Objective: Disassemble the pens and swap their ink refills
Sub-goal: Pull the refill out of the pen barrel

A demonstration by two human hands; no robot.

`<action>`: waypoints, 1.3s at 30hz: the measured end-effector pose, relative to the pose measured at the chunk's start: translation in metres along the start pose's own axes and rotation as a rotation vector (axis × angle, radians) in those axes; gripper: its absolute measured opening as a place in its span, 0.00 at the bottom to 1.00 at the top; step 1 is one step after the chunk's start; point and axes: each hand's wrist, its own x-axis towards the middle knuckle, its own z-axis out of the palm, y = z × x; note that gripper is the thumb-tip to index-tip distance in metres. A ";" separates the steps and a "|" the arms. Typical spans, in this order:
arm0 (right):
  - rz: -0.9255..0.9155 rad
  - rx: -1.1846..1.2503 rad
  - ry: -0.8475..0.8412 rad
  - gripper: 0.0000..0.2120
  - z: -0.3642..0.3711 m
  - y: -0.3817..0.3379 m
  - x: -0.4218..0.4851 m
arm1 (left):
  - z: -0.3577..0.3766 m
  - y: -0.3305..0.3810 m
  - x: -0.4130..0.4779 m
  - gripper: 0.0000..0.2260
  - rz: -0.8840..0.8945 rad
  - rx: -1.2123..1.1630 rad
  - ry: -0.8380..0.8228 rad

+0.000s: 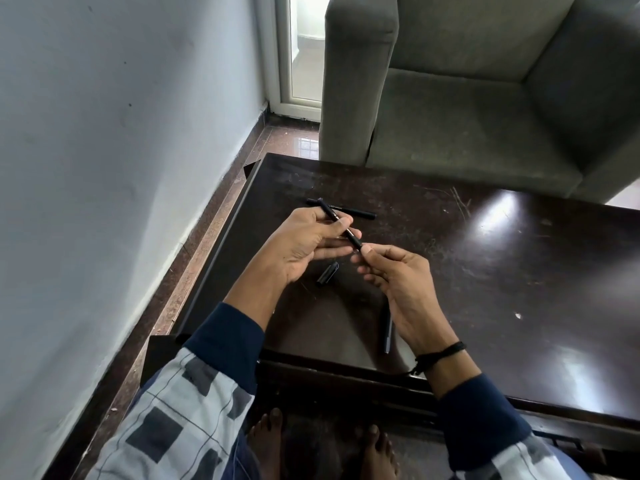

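Across the lower centre lies the dark, glossy surface (485,271), scratched and carrying bright window reflections on its right half; a grey armchair (467,91) stands just beyond its far edge, a pale wall (104,150) runs along the left, and polished brown floor (194,237) fills the strip between wall and surface. Your bare feet (270,441) show beneath the near edge. On the surface rest a second black pen (360,212) near the far side, partly hidden behind the held one, a short black cap (327,273) between your hands, and another dark pen piece (387,332) partly hidden under your right wrist. Your left hand (304,244) is raised above the surface, palm turned toward you, its fingers (341,224) closed around the upper part of the held pen (341,225), which slants from upper left to lower right. Your right hand (394,278) meets it from the right, thumb and fingertips pinched on the pen's lower end, remaining fingers curled loosely beneath. Dark blue cuffs (228,337) under checked sleeves cover both forearms, and a black thread band (438,355) circles your right wrist.
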 end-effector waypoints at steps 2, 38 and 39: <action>-0.012 -0.071 -0.021 0.06 0.001 0.001 0.001 | -0.002 0.002 0.000 0.05 0.012 0.015 0.020; -0.201 -0.271 0.113 0.05 0.014 0.009 -0.004 | -0.002 0.003 0.001 0.06 0.118 0.159 0.137; -0.192 -0.246 0.100 0.05 0.014 0.009 -0.004 | -0.002 0.003 0.001 0.06 0.121 0.161 0.137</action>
